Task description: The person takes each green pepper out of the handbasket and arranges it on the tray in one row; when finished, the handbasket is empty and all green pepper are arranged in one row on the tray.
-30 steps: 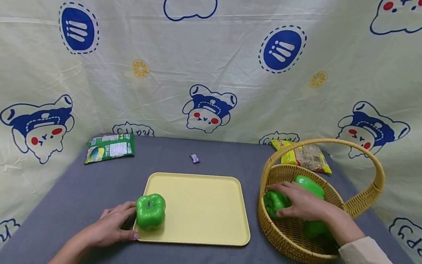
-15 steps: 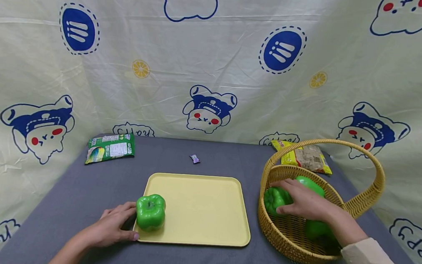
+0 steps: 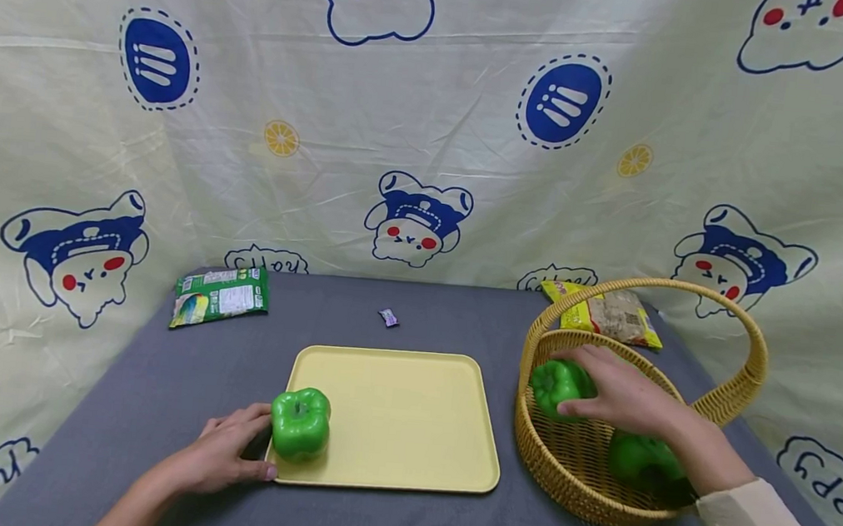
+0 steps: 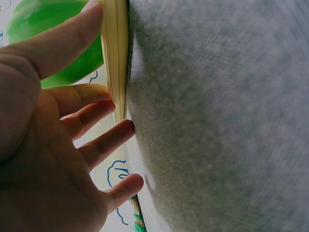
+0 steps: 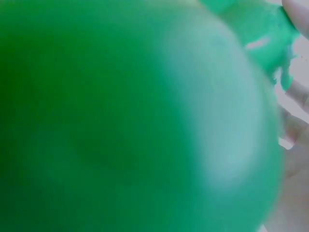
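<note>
Pale cartoon-printed cloth (image 3: 473, 100) hung well beyond all the fingers I was watching over the feed, and a gray-covered table (image 3: 223, 375) lay beneath them. On my monitor the left hand (image 3: 224, 449) had its fingers spread, thumb and forefinger at the rim of a pale yellow tray (image 3: 408, 420); one green bell pepper (image 3: 300, 426) sat stem-up on it just past those fingertips, though I could not tell whether they touched it. Inside a wicker basket (image 3: 552, 475), the right hand (image 3: 617, 389) pinched a second green bell pepper (image 3: 557, 389), thumb on the near side and fingers over the far side. I saw a third green bell pepper (image 3: 636, 461) in the basket below that wrist. Farther out than the left fingers lay a printed green packet (image 3: 221, 296) and a tiny purple-and-white packet (image 3: 388, 317); a yellow packet (image 3: 616, 318) lay beyond the right fingers, behind the basket.
</note>
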{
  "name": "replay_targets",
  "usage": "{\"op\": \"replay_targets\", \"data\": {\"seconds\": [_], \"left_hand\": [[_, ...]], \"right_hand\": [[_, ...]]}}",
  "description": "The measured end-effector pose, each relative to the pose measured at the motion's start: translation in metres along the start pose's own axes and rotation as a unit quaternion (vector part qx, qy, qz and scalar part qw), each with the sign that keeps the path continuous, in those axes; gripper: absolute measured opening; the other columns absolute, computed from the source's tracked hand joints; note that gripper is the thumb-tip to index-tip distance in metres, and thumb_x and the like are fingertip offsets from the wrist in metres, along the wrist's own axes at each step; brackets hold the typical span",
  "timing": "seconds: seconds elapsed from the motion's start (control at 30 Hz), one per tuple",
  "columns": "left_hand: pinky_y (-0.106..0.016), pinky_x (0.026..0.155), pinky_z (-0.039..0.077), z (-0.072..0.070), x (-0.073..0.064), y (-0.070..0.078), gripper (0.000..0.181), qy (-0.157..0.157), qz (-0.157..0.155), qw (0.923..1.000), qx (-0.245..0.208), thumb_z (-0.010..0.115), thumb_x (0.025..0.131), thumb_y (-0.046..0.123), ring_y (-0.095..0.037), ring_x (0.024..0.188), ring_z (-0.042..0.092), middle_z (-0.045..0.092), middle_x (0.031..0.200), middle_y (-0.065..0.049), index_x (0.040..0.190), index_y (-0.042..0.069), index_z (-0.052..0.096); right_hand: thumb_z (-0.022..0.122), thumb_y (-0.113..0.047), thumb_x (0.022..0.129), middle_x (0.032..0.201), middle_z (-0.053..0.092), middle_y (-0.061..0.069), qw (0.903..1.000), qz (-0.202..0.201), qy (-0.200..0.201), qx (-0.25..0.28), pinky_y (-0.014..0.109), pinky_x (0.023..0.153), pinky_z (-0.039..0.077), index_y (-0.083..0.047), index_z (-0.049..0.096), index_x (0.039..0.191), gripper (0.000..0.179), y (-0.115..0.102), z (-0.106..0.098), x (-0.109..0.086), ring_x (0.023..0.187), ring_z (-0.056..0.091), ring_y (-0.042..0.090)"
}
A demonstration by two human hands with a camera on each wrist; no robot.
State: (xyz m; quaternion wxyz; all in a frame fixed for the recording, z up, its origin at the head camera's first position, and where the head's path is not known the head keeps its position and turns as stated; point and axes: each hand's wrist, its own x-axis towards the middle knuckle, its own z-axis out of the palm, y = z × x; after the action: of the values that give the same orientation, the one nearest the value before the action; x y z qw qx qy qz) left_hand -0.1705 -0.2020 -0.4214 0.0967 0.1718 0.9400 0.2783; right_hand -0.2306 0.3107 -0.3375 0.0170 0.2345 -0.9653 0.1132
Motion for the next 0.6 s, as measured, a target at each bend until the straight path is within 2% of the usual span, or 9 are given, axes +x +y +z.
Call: {"op": "replay_targets", "data": {"seconds": [0.2,0.6], "left_hand": [[-0.058,0.092,0.026,0.0,-0.001,0.0,0.077,0.001,0.004,1.0,0.005,0.075,0.074,0.044,-0.037,0.13,0.041,0.048,0.137,-0.011,0.134,0.002,0.05],[-0.06,0.093,0.025,0.001,-0.001,0.0,0.076,0.007,0.012,0.9999,0.01,0.075,0.074,0.044,-0.037,0.129,0.042,0.049,0.135,-0.011,0.133,0.002,0.051]], "right_hand": [[0.073,-0.05,0.076,0.13,0.056,0.011,0.9999,0.0,0.012,-0.01,0.054,0.093,0.041,-0.012,0.051,0.133,0.071,-0.004,-0.01,-0.003,0.121,0.049,0.034],[0.066,-0.06,0.077,0.136,0.051,0.012,0.9996,0.002,0.025,-0.01,0.061,0.094,0.038,-0.017,0.048,0.136,0.076,-0.015,-0.023,-0.013,0.127,0.044,0.039]]}}
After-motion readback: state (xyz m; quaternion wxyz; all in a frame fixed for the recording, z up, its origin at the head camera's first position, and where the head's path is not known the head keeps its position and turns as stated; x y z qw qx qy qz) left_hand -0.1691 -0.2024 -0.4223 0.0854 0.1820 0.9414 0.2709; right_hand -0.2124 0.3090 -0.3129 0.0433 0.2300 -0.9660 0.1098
